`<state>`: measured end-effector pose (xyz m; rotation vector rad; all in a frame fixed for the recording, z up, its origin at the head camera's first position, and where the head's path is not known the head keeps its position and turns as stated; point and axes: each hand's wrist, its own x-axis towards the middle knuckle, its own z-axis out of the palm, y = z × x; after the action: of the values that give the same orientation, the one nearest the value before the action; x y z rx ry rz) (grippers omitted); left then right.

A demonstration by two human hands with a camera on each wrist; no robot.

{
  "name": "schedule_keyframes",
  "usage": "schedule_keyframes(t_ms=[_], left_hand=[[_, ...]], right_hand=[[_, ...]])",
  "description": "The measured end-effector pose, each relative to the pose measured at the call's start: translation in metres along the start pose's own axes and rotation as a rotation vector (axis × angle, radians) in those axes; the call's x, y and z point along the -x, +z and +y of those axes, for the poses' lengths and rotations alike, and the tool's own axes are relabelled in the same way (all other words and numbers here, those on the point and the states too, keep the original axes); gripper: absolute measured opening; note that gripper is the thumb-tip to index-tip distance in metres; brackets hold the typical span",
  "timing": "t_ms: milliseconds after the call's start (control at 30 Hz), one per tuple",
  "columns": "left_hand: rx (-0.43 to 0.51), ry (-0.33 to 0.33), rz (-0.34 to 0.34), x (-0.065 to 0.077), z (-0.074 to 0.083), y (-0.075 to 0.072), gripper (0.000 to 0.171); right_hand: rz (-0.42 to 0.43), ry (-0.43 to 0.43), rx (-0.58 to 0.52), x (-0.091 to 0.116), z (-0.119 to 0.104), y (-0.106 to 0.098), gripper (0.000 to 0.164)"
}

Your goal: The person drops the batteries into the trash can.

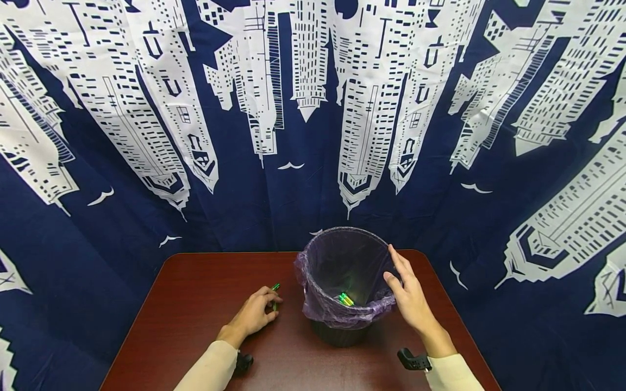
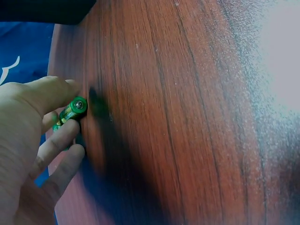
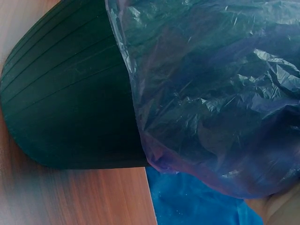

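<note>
A green battery lies between the fingers of my left hand, low over the table left of the bin. More green shows just behind it, partly hidden by the fingers. My right hand holds the right side of the trash bin at its rim, thumb on the inner side and fingers along the outside. A thin purple bag lines the bin and folds over its rim. Inside, several green batteries lie at the bottom. In the right wrist view, the bag hides most of that hand.
The reddish-brown wooden table bears the bin near its far edge, right of the middle. A navy curtain with white buildings hangs close behind. Each wrist wears a black camera band.
</note>
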<state>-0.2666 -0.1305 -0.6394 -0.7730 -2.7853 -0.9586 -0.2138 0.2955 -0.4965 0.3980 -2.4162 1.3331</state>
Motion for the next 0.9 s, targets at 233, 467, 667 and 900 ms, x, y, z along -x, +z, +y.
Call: schedule_keyframes(t_ms=[233, 467, 667, 900], left_hand=[[-0.021, 0.033, -0.004, -0.0017, -0.0043, 0.0044, 0.033], [-0.014, 0.042, 0.007, -0.0021, -0.003, 0.005, 0.036], [0.011, 0.015, -0.025, -0.0019, -0.0035, 0.0056, 0.035], [0.034, -0.011, -0.034, -0.0011, -0.004, 0.0078, 0.035]], right_hand=[[0.0, -0.002, 0.005, -0.0006, -0.0004, 0.0007, 0.07], [0.011, -0.033, -0.012, -0.001, 0.0012, 0.0012, 0.069], [0.015, -0.045, -0.02, -0.0003, 0.0025, 0.0018, 0.068], [0.014, -0.043, -0.018, -0.0001, 0.0032, 0.0015, 0.068]])
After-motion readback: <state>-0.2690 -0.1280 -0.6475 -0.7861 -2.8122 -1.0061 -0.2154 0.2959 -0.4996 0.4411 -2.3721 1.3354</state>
